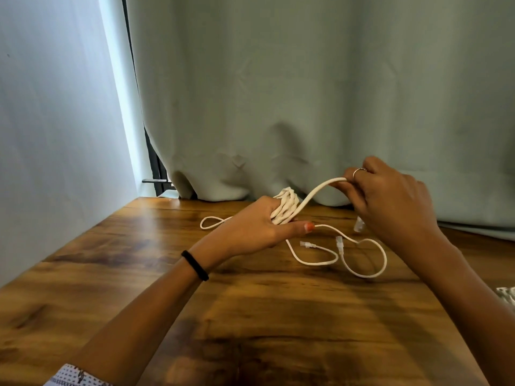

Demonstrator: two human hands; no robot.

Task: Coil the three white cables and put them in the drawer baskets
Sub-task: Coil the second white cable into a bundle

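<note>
My left hand (259, 227) holds a bundle of white cable (285, 206) wound in several turns round its fingers, with the thumb stretched out below it. A free length of the same cable (315, 192) arcs up to my right hand (390, 199), which pinches it; its clear plug (359, 225) hangs under that hand. Two more white cables lie loose on the wooden table (250, 316): one loops (370, 270) to the right, the other curves (317, 261) near it, each with a clear plug. A thin loop (211, 222) shows left of my left hand.
A grey-green curtain (306, 93) hangs right behind the table's far edge. A pale wall (55, 135) stands on the left. Something white and woven (507, 298) peeks in at the right edge. A black metal frame (156, 174) shows in the gap.
</note>
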